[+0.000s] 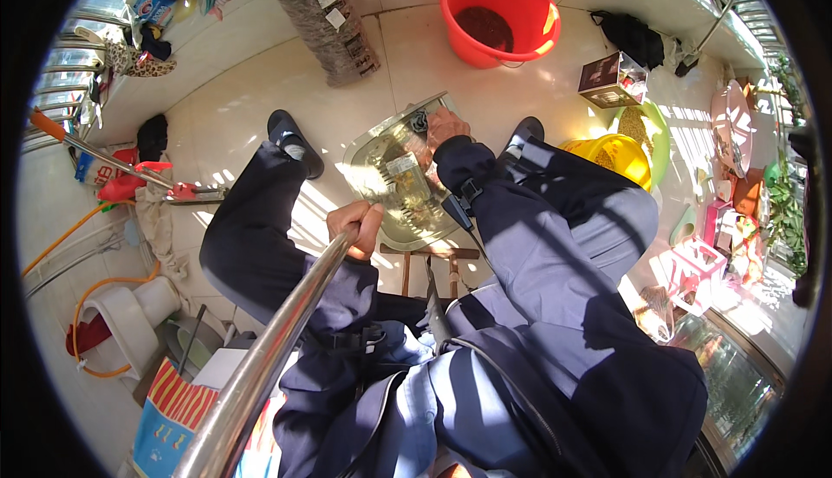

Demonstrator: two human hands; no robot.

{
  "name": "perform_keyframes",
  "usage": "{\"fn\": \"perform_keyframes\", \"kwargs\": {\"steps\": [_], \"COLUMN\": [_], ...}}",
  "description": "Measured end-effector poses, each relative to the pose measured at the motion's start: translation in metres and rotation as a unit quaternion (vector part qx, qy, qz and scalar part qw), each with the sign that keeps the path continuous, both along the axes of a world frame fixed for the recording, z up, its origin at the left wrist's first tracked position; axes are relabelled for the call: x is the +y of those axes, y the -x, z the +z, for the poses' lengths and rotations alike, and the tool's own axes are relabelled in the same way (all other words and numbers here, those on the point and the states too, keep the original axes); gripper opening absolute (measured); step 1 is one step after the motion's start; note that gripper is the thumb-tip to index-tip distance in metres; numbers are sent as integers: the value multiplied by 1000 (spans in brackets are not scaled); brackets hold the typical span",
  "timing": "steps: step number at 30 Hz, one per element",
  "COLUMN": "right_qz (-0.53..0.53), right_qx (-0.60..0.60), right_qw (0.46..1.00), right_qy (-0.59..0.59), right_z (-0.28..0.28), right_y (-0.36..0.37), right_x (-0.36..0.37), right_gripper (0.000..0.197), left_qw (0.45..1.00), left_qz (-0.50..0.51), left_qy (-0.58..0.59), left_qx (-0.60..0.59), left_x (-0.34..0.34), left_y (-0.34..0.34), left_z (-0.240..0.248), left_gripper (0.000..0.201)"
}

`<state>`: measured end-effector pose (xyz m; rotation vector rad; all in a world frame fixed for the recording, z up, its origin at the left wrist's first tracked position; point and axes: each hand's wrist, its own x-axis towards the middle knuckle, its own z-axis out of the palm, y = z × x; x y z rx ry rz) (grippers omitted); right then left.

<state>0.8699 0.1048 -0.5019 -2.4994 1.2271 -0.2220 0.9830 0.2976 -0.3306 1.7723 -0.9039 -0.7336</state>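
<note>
A shiny metal sink basin lies on the floor between my feet, with a pale label on it and a dark round fitting at its far end. My right hand is closed over the far right part of the basin, beside that fitting. What its fingers hold, if anything, is hidden. Below that hand a reddish patch shows on the metal, too unclear to name. My left hand is wrapped round the far end of a thick metal pole, which slants up from the lower left, left of the basin's near edge.
A red bucket with dark contents stands at the far side, near a plastic-wrapped roll. At right are a box, a yellow bucket and a pink rack. A white toilet-shaped fixture with an orange hose is at left.
</note>
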Motion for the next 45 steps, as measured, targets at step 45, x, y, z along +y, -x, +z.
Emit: {"fn": "perform_keyframes", "kwargs": {"steps": [45], "right_qz": [49], "right_qx": [118], "right_qw": [990], "right_qy": [-57], "right_z": [6], "right_y": [36], "right_x": [62], "right_gripper": [21], "left_qw": [1000], "left_qz": [-6], "left_qy": [-18], "left_qx": [-21], "left_x": [-1], "left_y": [-1], "left_z": [-5], "left_gripper": [35]}}
